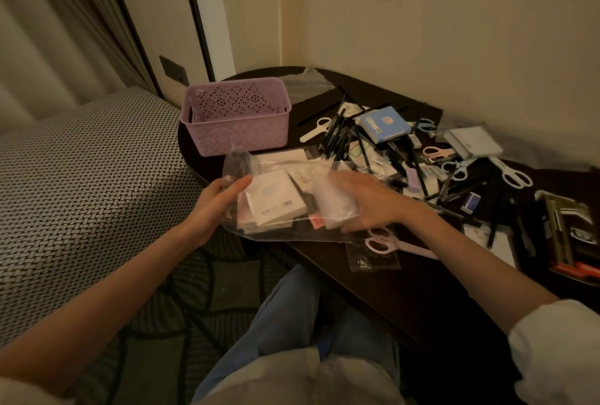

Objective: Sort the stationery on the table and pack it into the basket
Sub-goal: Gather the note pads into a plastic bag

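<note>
A clear plastic bag (pixel 279 232) holding small notepads and sticky notes lies at the near edge of the dark table (pixel 406 291). My left hand (pixel 217 203) grips the bag's left end, thumb on top. My right hand (pixel 373 201) lies on the bag's right side with fingers spread and slightly blurred. The empty lilac basket (pixel 237 131) stands just behind the bag. Loose stationery is scattered to the right: black pens (pixel 341 135), a blue notepad (pixel 384 125), white scissors (pixel 316 130), pink scissors (pixel 386 243) under my right wrist.
More scissors (pixel 513 174), erasers and a grey notepad (pixel 472 141) lie at the table's right. An orange-edged pack (pixel 574 242) sits at the far right edge. A patterned bed (pixel 81 193) is to the left. A wall borders the table behind.
</note>
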`<state>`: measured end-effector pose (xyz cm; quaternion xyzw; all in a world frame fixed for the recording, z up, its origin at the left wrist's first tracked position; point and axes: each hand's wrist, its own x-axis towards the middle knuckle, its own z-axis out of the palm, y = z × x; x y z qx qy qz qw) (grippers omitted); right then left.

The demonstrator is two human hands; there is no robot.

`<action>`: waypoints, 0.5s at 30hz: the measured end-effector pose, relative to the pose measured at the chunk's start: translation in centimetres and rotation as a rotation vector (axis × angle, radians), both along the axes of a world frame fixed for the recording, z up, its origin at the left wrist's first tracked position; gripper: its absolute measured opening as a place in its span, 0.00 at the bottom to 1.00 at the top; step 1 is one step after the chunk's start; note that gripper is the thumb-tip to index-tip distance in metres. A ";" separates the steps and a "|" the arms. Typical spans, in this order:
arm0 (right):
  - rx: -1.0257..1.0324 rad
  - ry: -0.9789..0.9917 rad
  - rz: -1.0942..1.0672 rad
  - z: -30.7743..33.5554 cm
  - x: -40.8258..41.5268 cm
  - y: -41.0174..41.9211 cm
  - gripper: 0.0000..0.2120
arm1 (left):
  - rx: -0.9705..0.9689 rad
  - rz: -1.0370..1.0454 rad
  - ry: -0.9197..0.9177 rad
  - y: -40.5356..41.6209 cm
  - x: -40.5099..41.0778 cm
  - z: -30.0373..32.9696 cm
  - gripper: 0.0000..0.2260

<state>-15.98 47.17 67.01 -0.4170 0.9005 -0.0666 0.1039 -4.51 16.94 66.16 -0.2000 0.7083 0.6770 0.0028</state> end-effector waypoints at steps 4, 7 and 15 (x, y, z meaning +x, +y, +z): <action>-0.079 0.017 -0.010 0.8 0.7 -1.5 0.45 | -0.030 0.019 0.061 0.9 -0.3 0.5 0.19; -0.072 0.009 -0.016 0.5 1.8 -2.8 0.43 | -0.088 0.035 0.068 1.0 -0.8 0.5 0.21; -0.260 -0.115 -0.013 -1.3 2.7 -3.4 0.49 | -0.143 0.093 0.116 1.7 -1.7 1.4 0.15</action>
